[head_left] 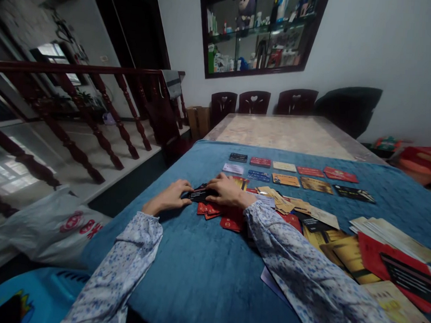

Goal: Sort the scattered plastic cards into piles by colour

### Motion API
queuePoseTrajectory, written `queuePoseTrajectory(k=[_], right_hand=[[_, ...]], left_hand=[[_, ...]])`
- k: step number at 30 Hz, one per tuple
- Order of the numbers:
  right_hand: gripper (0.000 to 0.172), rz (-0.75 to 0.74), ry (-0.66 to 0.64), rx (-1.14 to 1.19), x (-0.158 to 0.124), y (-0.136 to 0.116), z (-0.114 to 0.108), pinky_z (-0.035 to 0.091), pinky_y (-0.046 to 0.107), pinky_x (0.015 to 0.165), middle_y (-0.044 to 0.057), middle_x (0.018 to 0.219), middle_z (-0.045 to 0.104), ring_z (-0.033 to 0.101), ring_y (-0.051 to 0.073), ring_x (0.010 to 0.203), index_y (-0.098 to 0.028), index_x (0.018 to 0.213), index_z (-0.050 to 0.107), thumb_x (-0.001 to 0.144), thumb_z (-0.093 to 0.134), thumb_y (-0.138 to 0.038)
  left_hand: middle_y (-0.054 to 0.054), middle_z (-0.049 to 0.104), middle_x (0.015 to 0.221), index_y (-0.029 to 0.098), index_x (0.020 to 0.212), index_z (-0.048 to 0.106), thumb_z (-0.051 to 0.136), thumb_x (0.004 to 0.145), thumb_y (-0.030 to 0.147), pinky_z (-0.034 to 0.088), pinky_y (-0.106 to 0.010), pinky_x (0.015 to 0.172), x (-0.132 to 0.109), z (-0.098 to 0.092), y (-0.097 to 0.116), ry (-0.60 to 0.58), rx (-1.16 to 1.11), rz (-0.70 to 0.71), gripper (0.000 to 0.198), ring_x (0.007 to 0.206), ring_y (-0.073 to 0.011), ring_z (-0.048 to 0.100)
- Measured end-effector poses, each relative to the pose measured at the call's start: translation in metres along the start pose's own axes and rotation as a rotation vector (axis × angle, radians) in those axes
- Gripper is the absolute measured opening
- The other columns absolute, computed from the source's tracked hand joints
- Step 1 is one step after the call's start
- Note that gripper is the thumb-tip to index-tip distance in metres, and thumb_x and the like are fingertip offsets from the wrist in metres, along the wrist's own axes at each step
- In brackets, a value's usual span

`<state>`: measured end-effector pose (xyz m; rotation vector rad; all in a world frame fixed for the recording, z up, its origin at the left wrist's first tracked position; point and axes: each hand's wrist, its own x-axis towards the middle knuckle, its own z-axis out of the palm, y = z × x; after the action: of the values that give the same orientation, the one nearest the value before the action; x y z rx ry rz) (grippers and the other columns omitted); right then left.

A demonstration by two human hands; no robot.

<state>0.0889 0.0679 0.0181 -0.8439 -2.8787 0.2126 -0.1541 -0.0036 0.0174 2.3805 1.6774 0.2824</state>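
A black card (198,195) lies between my two hands on the blue cloth (202,267). My left hand (172,196) pinches its left end with fingers curled. From the right, my right hand (227,190) closes over the same card. Under and beside them sits a loose heap of red cards (230,222). Farther out, two rows of single cards (285,179) are laid flat, red, gold, blue and black.
Gold, red and black cards (358,251) spread over the cloth to the right. Bare tabletop (285,134) lies beyond, with dark chairs (254,102) at its far end. A wooden railing (95,107) and a white plastic bag (46,225) are at left.
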Motion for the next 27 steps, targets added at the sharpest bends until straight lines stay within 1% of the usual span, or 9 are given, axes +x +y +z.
queuePoseTrajectory(k=[6,8,11,13,15,18,21,24,27], right_hand=[[0.039,-0.004,-0.003,0.001,0.000,0.002,0.001,0.038,0.041,0.088,0.012,0.137,0.070,0.047,0.033,0.121,-0.023,0.128,0.074,0.099,0.062,-0.046],[0.039,-0.013,0.004,0.004,0.000,0.004,0.002,0.038,0.041,0.088,0.012,0.135,0.070,0.047,0.033,0.121,-0.023,0.127,0.075,0.098,0.062,-0.046],[0.038,-0.020,0.019,0.013,0.000,0.005,0.002,0.037,0.041,0.087,0.012,0.133,0.071,0.047,0.033,0.120,-0.024,0.126,0.075,0.098,0.063,-0.046],[0.038,-0.016,0.026,0.013,-0.001,0.005,0.002,0.037,0.041,0.087,0.012,0.132,0.071,0.048,0.033,0.119,-0.024,0.128,0.075,0.098,0.063,-0.046],[0.039,-0.016,0.036,0.010,-0.001,0.006,0.003,0.037,0.041,0.087,0.012,0.131,0.071,0.048,0.033,0.119,-0.024,0.129,0.074,0.099,0.062,-0.045],[0.038,-0.022,0.048,0.006,-0.001,0.007,0.004,0.036,0.040,0.087,0.013,0.129,0.071,0.049,0.032,0.118,-0.024,0.129,0.073,0.099,0.062,-0.045],[0.037,-0.026,0.048,0.007,-0.001,0.007,0.004,0.035,0.040,0.087,0.013,0.128,0.071,0.049,0.031,0.117,-0.023,0.129,0.073,0.100,0.061,-0.041],[0.033,-0.020,0.067,0.000,-0.001,0.006,0.005,0.035,0.039,0.087,0.012,0.126,0.072,0.049,0.030,0.117,-0.023,0.128,0.073,0.100,0.060,-0.034],[0.031,-0.013,0.100,-0.021,-0.001,0.004,0.006,0.034,0.040,0.089,0.011,0.124,0.074,0.050,0.029,0.116,-0.024,0.124,0.075,0.099,0.057,-0.025]], left_hand=[[-0.011,0.069,0.118,0.020,0.112,0.080,0.068,0.086,0.028,0.046,-0.042,0.106,0.000,-0.003,0.001,-0.008,0.029,0.027,0.030,0.114,-0.0284,0.061],[-0.010,0.070,0.112,0.021,0.109,0.081,0.068,0.085,0.028,0.047,-0.040,0.101,0.000,-0.004,0.003,0.010,0.038,0.044,0.028,0.109,-0.0275,0.062],[-0.008,0.070,0.095,0.023,0.105,0.083,0.063,0.086,0.027,0.049,-0.037,0.089,-0.002,-0.005,0.006,0.041,0.045,0.073,0.027,0.095,-0.0246,0.062],[-0.007,0.069,0.086,0.023,0.102,0.083,0.058,0.087,0.024,0.048,-0.035,0.081,-0.002,-0.005,0.007,0.058,0.043,0.081,0.029,0.085,-0.0227,0.062],[-0.006,0.070,0.082,0.024,0.100,0.083,0.056,0.086,0.022,0.047,-0.034,0.077,-0.003,-0.004,0.008,0.081,0.038,0.089,0.031,0.080,-0.0217,0.061],[-0.006,0.072,0.081,0.023,0.094,0.083,0.056,0.084,0.019,0.046,-0.035,0.078,-0.002,-0.003,0.009,0.120,0.071,0.103,0.029,0.079,-0.0220,0.061],[-0.009,0.074,0.085,0.020,0.093,0.081,0.055,0.084,0.016,0.045,-0.038,0.082,0.000,-0.002,0.010,0.129,0.200,0.101,0.027,0.084,-0.0242,0.062],[-0.012,0.073,0.088,0.017,0.092,0.078,0.055,0.086,0.015,0.044,-0.042,0.086,0.002,0.001,0.013,0.125,0.320,0.100,0.023,0.089,-0.0271,0.062],[-0.014,0.071,0.086,0.016,0.087,0.075,0.056,0.089,0.016,0.043,-0.043,0.088,0.005,0.004,0.016,0.141,0.353,0.105,0.019,0.089,-0.0279,0.060]])
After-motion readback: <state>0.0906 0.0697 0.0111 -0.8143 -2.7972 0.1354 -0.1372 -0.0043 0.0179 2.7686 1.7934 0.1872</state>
